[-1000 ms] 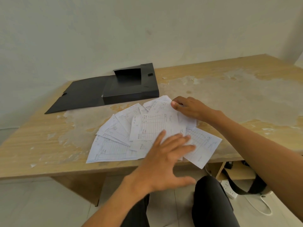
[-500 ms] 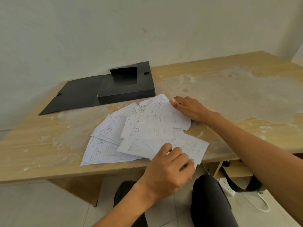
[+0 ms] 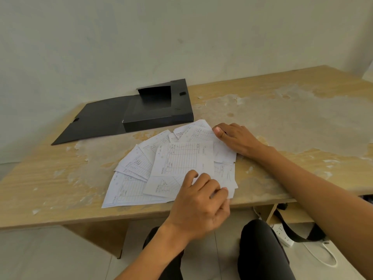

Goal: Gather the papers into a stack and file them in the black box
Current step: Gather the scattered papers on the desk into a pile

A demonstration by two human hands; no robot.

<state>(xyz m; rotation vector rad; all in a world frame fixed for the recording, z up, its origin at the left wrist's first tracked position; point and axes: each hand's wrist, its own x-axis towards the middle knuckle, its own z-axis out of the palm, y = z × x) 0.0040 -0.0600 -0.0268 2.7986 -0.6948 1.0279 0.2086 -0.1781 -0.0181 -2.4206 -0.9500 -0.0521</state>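
The worn wooden bench (image 3: 282, 118) takes up most of what I see, its surface patchy and peeling. The black box (image 3: 157, 120) sits toward the back by the wall, open on top, with its lid flap (image 3: 96, 122) laid out flat to the left. In front of it the papers (image 3: 181, 160) lie spread in a loose fan. The fan's long axis runs from the near-left bench edge up toward the far right, where its tips come just beside the box's front wall. So the whole spread lies to the left of and beyond the left hand (image 3: 199, 205), which sits at the fan's near-right corner by the bench edge. Its grip is closed on the papers there, fingers curled and thumb pinching the lowest sheets. The right hand (image 3: 238, 138) rests knuckles-up on the far-right edge of the fan with its thumb tip pressing the top sheet, and I see it lift nothing. It is the hand nearer the box. To my eye the sheets must be swept rightward between the two hands before any stack exists. Nothing stands between papers and box except the box's own front wall, which a stack would have to clear. Below the bench on the right, a white power strip (image 3: 284, 235) lies on the floor, well out of the way.
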